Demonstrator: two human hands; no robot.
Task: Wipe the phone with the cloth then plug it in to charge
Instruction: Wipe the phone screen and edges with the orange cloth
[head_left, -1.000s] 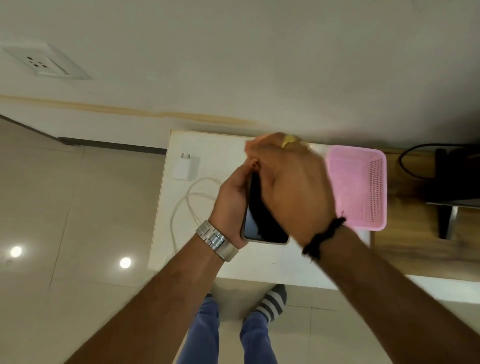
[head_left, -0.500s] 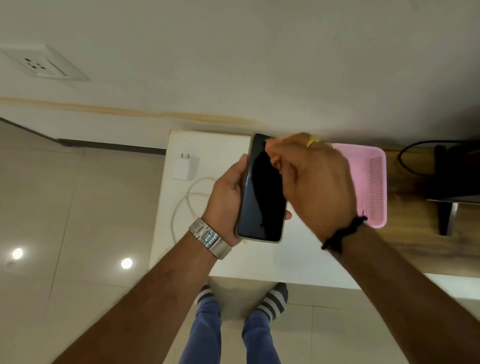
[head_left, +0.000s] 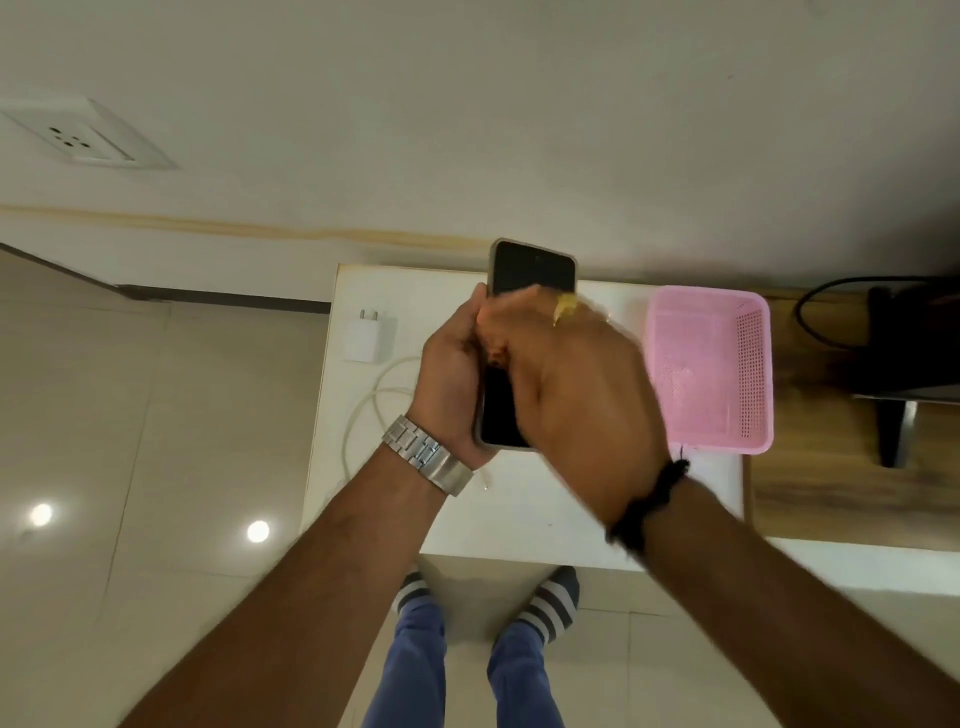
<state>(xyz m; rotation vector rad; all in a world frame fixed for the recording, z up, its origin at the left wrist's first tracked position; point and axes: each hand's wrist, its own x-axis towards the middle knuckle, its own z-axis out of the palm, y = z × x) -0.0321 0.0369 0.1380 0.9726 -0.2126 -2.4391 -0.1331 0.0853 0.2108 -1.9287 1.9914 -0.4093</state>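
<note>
My left hand (head_left: 449, 379) grips a black-screened phone (head_left: 532, 273) in a pale case by its left edge, upright above the white table (head_left: 519, 509). My right hand (head_left: 576, 384) lies over the middle and lower screen with its fingers curled shut against the glass, blurred by motion. No cloth shows; only a yellow ring (head_left: 566, 307) is visible on a finger. A white charger plug (head_left: 366, 338) and its white cable (head_left: 363, 410) lie on the table's left part. A white wall socket (head_left: 78, 140) is at the upper left.
An empty pink mesh basket (head_left: 711, 374) stands on the table's right side. Beyond it is a wooden desk (head_left: 831, 467) with a black stand (head_left: 904, 353) and a black cable. My feet in striped socks stand on the tiled floor below the table.
My right hand has slid down from the phone's top edge over the middle of the screen, uncovering the top. My left hand has held the phone nearly still.
</note>
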